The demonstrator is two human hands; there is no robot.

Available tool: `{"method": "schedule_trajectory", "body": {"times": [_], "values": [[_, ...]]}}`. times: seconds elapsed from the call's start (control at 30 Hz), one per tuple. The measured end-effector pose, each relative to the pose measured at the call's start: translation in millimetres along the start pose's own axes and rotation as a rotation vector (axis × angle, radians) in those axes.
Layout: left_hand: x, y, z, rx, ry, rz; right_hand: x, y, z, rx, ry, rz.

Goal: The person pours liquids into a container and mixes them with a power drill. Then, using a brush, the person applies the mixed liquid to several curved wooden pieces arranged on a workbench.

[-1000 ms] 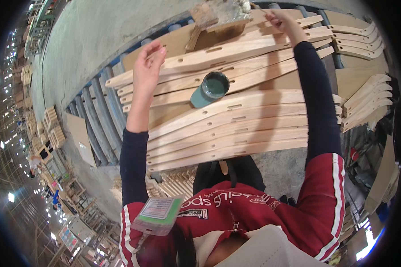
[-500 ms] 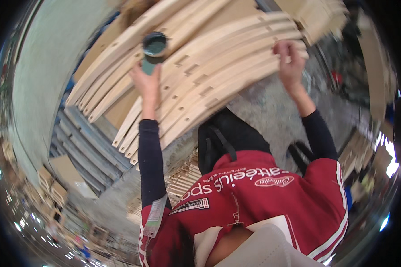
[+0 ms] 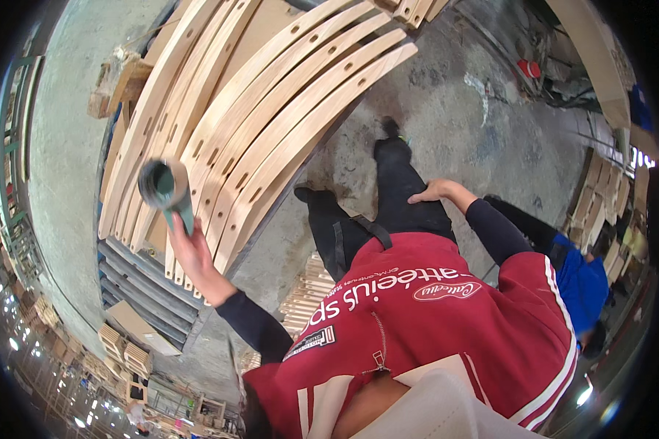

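My left hand (image 3: 192,254) is closed round the green handle of a tool with a round, hollow, dark-rimmed head (image 3: 162,183); its exact kind I cannot tell. I hold it over the near left part of several curved wooden slats (image 3: 260,121), pale pieces with oval slots, laid side by side in a fan. Against my right thigh rests my right hand (image 3: 438,192), empty, its fingers stretched out and pointing left.
Beneath the slats lies a rack of grey rollers (image 3: 150,293) with cardboard sheet (image 3: 143,329) beside it. A wooden block (image 3: 121,84) sits at the far left edge. Close on my right is another person in blue (image 3: 582,282). Stacked wood (image 3: 600,197) stands beyond.
My left hand has moved left and nearer with the tool. The right hand has come away from the slats' right ends down to my thigh. The view has shifted.
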State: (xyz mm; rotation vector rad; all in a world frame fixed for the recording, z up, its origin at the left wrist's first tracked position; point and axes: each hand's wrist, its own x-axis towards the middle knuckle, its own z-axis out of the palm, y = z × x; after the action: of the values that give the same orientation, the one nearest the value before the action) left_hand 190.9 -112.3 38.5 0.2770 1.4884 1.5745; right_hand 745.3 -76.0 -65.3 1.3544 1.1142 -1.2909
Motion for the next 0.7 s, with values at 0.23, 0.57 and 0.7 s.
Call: {"method": "schedule_trajectory", "body": {"times": [0.23,0.57,0.7], "values": [[-135,-108,138,-0.427,-0.001,-0.250,102,188,-122,0.019,-0.156,-0.154],[-171,-326,349,-0.305,-0.098,-0.823,62,385,-162,-0.012,-0.229,0.072],[-132,-430,362,-0.354,0.005,-0.814,129,394,-221,-0.138,-0.166,-0.189]]}}
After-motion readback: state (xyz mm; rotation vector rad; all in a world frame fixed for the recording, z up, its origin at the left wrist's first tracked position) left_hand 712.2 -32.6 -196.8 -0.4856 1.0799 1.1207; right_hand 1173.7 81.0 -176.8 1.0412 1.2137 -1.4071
